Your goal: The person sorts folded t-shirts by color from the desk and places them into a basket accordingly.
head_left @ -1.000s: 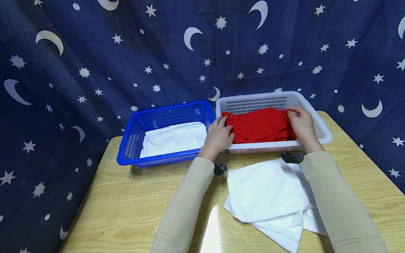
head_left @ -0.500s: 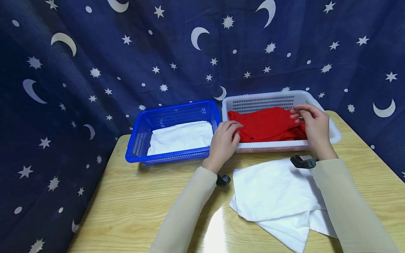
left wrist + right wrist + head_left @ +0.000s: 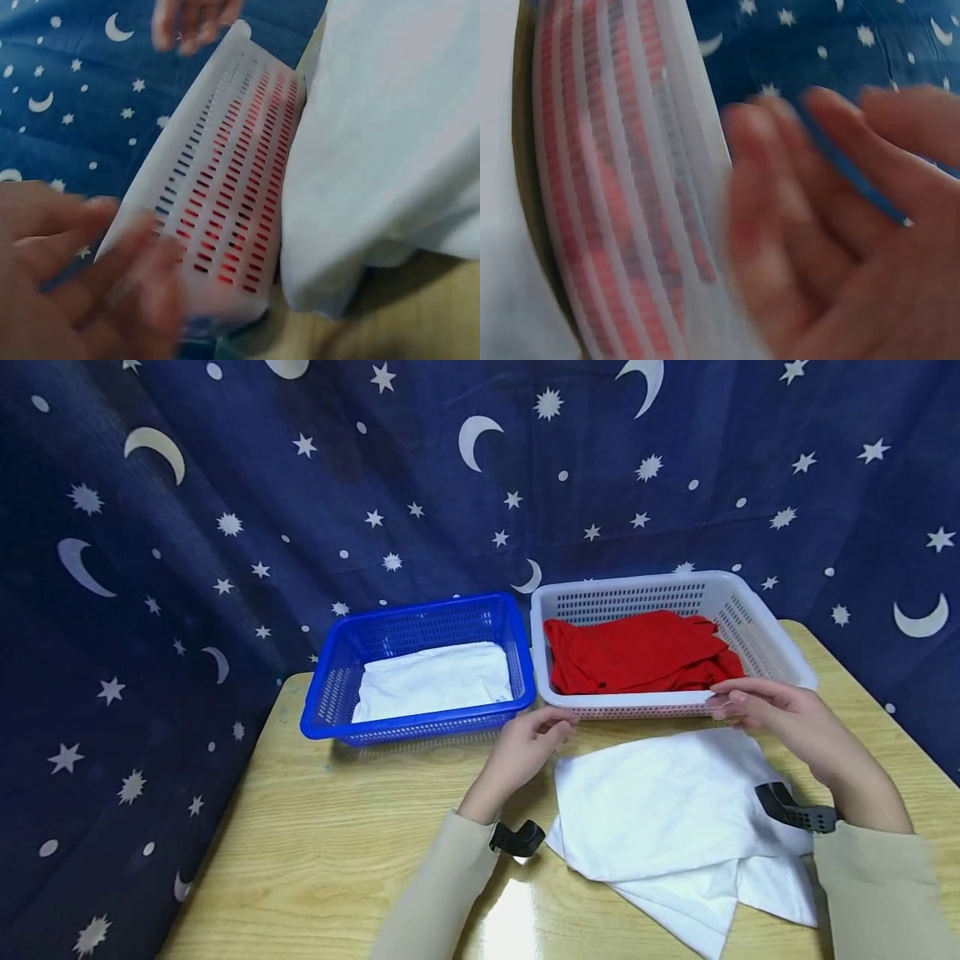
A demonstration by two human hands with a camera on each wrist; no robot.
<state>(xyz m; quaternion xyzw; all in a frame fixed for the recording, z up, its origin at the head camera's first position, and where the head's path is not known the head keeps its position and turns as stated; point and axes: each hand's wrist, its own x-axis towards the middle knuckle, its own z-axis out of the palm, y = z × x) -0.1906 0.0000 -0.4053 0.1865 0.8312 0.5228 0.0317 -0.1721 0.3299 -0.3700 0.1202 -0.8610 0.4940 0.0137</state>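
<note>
A folded red cloth garment (image 3: 637,652) lies inside the white basket (image 3: 645,700) at the back right. In front of that basket, a white cloth garment (image 3: 660,810) is spread in loose folds on the table. My left hand (image 3: 525,747), fingers loosely bent and holding nothing, hovers by the basket's near left corner. Over the far right part of the white garment is my right hand (image 3: 795,727), its relaxed fingers near the basket's front wall. Both wrist views show bare, blurred fingers (image 3: 150,277) beside the slotted basket wall (image 3: 615,195).
A blue basket (image 3: 420,724) with a folded white cloth (image 3: 435,681) in it stands left of the white basket. The wooden table (image 3: 315,843) ends at a dark blue curtain (image 3: 420,468) with moons and stars. Black bands (image 3: 795,810) sit on both wrists.
Both hands have left the red garment and drawn back toward me, out of the white basket. The red garment stays lying in it. The head view has shifted slightly.
</note>
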